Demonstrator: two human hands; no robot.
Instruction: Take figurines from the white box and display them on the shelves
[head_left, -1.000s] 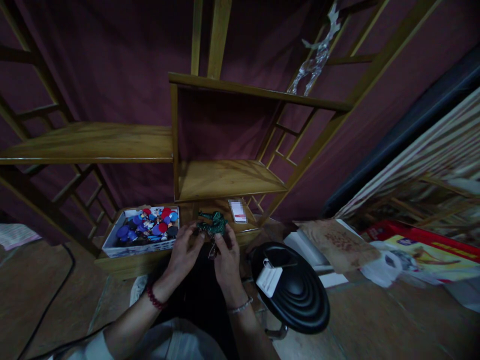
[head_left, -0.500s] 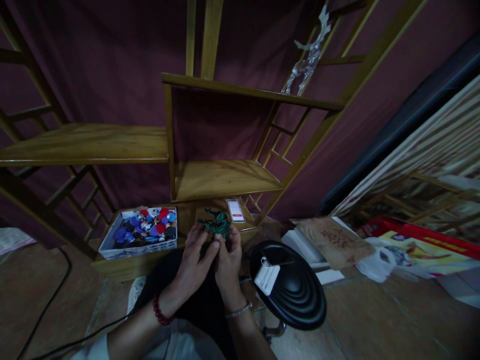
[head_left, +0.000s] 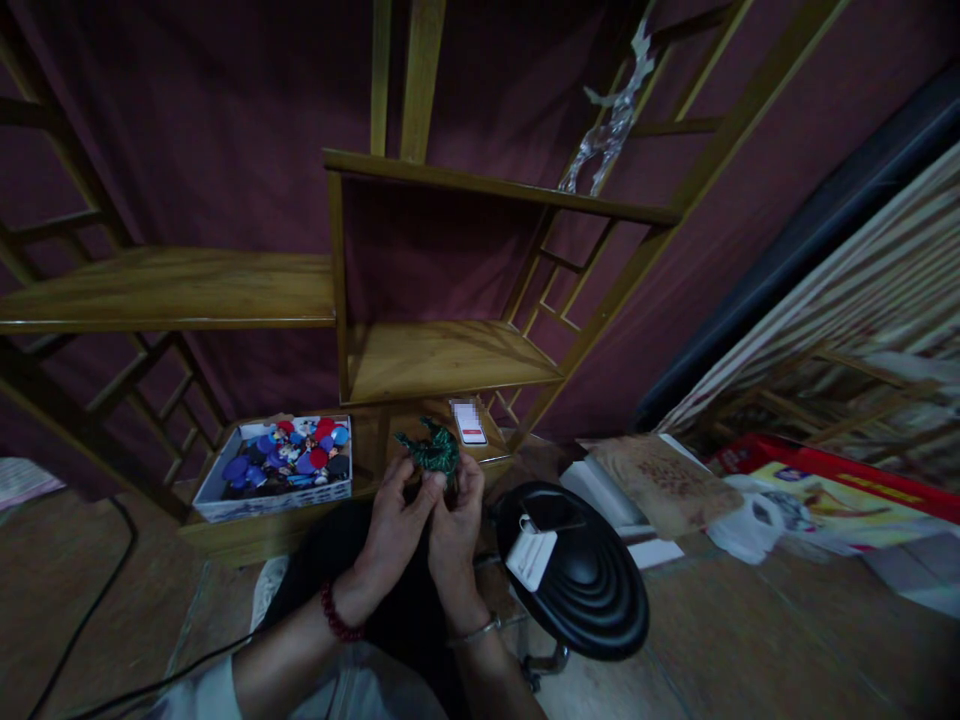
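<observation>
Between my two hands is a dark green, glossy figure with a rough, twisted-looking surface and thin parts sticking out to its upper left. My left hand grips it from the left side, thumb against its lower end. On the other side, my right hand holds the same figure, its thumb close to the left thumb. The fingers behind the figure are partly hidden. What the figure depicts is too small and dark to tell.
To the left, a white box of small, colourful figures sits on the low wooden shelf. A phone lies on that shelf. A black stool with a white tag stands at right. Clear plastic rests higher up; cardboard lies on the floor.
The green figure has turned a little in my hands, and its round part shows more. My left wrist has shifted slightly right. Both hands keep their hold.
</observation>
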